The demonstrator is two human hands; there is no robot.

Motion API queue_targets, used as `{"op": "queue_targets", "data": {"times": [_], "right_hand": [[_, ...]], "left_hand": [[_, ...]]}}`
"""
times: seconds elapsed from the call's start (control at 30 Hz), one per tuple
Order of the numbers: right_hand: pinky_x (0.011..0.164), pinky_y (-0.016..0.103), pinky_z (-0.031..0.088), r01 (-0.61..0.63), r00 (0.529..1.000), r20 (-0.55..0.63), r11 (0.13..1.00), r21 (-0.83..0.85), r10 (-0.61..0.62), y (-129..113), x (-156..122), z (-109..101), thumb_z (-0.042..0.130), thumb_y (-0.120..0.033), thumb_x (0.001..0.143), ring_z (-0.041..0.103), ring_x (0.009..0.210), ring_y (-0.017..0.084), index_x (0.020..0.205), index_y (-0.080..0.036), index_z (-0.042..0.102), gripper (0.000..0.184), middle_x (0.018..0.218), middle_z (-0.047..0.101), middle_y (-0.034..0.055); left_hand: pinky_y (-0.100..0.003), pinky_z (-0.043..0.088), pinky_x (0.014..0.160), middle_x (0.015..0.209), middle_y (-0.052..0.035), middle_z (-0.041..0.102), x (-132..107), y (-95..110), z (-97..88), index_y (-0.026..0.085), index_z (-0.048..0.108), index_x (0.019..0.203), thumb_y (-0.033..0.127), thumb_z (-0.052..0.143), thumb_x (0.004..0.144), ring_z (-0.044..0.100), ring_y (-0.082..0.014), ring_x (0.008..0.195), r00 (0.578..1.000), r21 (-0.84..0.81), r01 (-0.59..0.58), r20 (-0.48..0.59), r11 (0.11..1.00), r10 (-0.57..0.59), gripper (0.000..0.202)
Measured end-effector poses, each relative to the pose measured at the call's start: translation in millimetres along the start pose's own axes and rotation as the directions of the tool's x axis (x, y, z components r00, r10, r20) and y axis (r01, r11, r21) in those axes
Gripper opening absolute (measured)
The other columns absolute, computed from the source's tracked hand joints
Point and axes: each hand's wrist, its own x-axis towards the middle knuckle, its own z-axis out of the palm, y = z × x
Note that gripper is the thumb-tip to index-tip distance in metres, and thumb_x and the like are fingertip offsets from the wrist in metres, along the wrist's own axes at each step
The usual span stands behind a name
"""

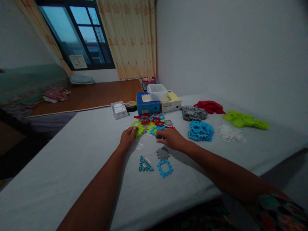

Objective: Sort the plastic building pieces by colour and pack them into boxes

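Head view: the left hand [127,137] is at the near left edge of the mixed pile [157,121] on the tabletop [72,160], fingertips at a lime piece [139,131]; whether they pinch it, I cannot tell. The right hand [172,138], fingers curled, is at the pile's near right; what it holds is unclear. Nearer lie a grey piece [163,154], a blue frame [167,174] and a teal triangle [141,168]. Behind the pile stands a blue box [148,107].

The one camera sits on the person's head. It looks forward and down across the desk [72,160] toward the blue box [148,107]. The hands [171,139] are on the near side of the blue box, and the window [86,35] is far behind it, to its left.
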Motion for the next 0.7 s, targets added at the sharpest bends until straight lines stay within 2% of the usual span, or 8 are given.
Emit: {"op": "queue_targets", "data": {"times": [0.13,0.2,0.3,0.33,0.4,0.53,0.63,0.7], "right_hand": [[0.073,0.028,0.045,-0.182,0.940,-0.259,0.968,0.171,0.223,56.5,-56.8,-37.4,0.062,-0.030,0.088,0.063,0.079,0.016,0.092,-0.021,0.066,0.011,0.087,0.071,0.0026],[0.074,0.030,0.048,-0.320,0.830,-0.402,0.920,0.225,0.387,100.0,-94.4,-56.3,0.061,-0.035,0.086,0.065,0.079,0.018,0.092,-0.021,0.066,0.017,0.086,0.072,0.0033],[0.078,0.035,0.051,-0.493,0.610,-0.587,0.835,0.244,0.532,168.0,-153.1,-81.3,0.061,-0.040,0.081,0.067,0.082,0.021,0.091,-0.019,0.068,0.025,0.089,0.073,0.0069],[0.079,0.037,0.052,-0.553,0.538,-0.617,0.793,0.256,0.574,187.8,-170.9,-87.6,0.062,-0.041,0.079,0.067,0.082,0.023,0.089,-0.019,0.069,0.025,0.089,0.073,0.0082],[0.080,0.039,0.052,-0.652,0.461,-0.610,0.712,0.260,0.644,219.1,-200.6,-96.6,0.062,-0.038,0.075,0.068,0.083,0.024,0.086,-0.018,0.070,0.024,0.089,0.074,0.0096],[0.083,0.041,0.051,-0.766,0.463,-0.549,0.626,0.149,0.696,242.5,-227.5,-104.3,0.058,-0.033,0.076,0.068,0.089,0.027,0.086,-0.019,0.074,0.023,0.092,0.075,0.0103],[0.083,0.041,0.050,-0.786,0.469,-0.597,0.616,0.055,0.651,226.1,-214.2,-107.6,0.051,-0.033,0.083,0.068,0.087,0.027,0.095,-0.017,0.075,0.031,0.101,0.074,0.0128],[0.082,0.041,0.050,-0.732,0.528,-0.622,0.681,0.011,0.578,199.4,-188.5,-105.9,0.049,-0.033,0.087,0.067,0.082,0.025,0.101,-0.016,0.073,0.033,0.106,0.073,0.0135]], "left_hand": [[-0.036,0.049,0.092,0.105,-0.0101,0.075,2.3,-1.7,-2.3,0.016,0.073,0.101,0.051,0.041,0.086,0.067,-0.0264,0.101,1.000,0.022,0.008,0.002,1.000,-0.008,0.050],[-0.036,0.049,0.093,0.106,-0.0093,0.075,3.8,-3.3,-2.6,0.017,0.073,0.103,0.052,0.041,0.086,0.066,-0.0266,0.103,1.000,0.034,0.015,0.008,0.999,-0.015,0.051],[-0.037,0.049,0.093,0.108,-0.0085,0.075,4.7,-3.6,-3.1,0.018,0.073,0.102,0.053,0.042,0.085,0.066,-0.0274,0.104,1.000,0.064,0.022,0.006,0.998,-0.022,0.050],[-0.037,0.049,0.093,0.108,-0.0084,0.075,4.6,-3.0,-3.4,0.018,0.073,0.102,0.053,0.042,0.085,0.067,-0.0277,0.104,1.000,0.074,0.023,0.003,0.997,-0.024,0.050],[-0.038,0.050,0.092,0.108,-0.0084,0.075,3.9,-1.0,-4.4,0.019,0.074,0.101,0.054,0.042,0.085,0.067,-0.0282,0.103,1.000,0.090,0.024,-0.004,0.996,-0.024,0.050],[-0.038,0.049,0.094,0.110,-0.0090,0.074,3.4,0.7,-5.3,0.018,0.073,0.103,0.054,0.041,0.086,0.066,-0.0283,0.105,1.000,0.086,0.006,0.002,0.996,-0.007,0.050],[-0.039,0.050,0.093,0.108,-0.0091,0.075,4.5,-0.6,-4.1,0.019,0.073,0.101,0.054,0.043,0.085,0.066,-0.0284,0.104,1.000,0.072,0.020,-0.005,0.997,-0.019,0.049],[-0.038,0.051,0.091,0.106,-0.0083,0.075,4.6,-0.6,-2.8,0.018,0.073,0.101,0.054,0.043,0.085,0.067,-0.0278,0.101,0.999,0.064,0.037,-0.008,0.997,-0.036,0.050]]}}
